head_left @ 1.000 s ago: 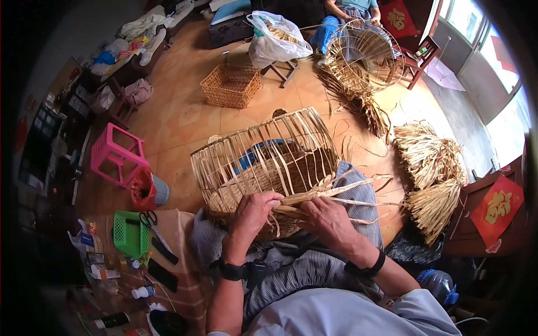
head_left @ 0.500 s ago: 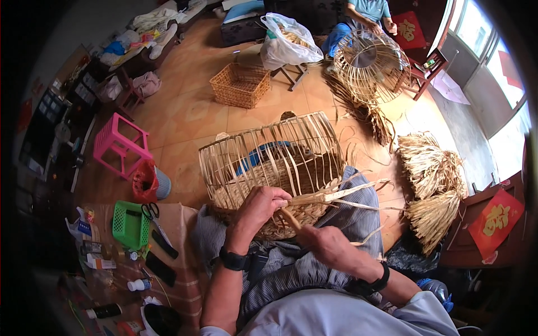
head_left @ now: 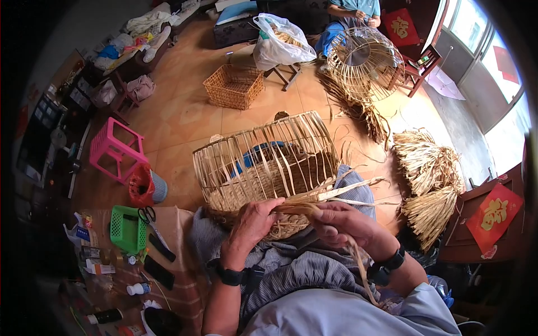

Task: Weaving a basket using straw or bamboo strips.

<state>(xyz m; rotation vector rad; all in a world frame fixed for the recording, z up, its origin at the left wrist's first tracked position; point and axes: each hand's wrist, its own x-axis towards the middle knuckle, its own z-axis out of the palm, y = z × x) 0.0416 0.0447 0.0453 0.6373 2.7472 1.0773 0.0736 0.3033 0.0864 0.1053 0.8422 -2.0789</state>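
Observation:
A half-woven basket [head_left: 255, 182] rests tilted on my lap, its thin upright stakes bare above a braided band of dried straw. My left hand [head_left: 253, 225] is closed at the basket's near edge, thumb and fingers pinching the straw strands [head_left: 296, 208]. Just to the right, my right hand [head_left: 348, 225] pinches the same strands, and a long straw tail [head_left: 358, 260] hangs from it toward my shirt. Loose straw ends [head_left: 356, 185] stick out to the right past the basket. A blue thing [head_left: 255, 157] shows through the stakes, partly hidden.
On the cloth-covered surface at left are a green plastic basket [head_left: 128, 231], scissors [head_left: 150, 218] and bottles. A pink stool [head_left: 115, 151] and a bin [head_left: 159, 187] stand beyond. Straw bundles [head_left: 427, 162] lie at right. Farther off, a person [head_left: 356, 11] sits behind a round basket frame [head_left: 364, 59].
My right hand has turned and shifted slightly up and right, its fingers now pinching the straw, with a tail hanging below. My left hand has moved slightly down. The view has shifted a little.

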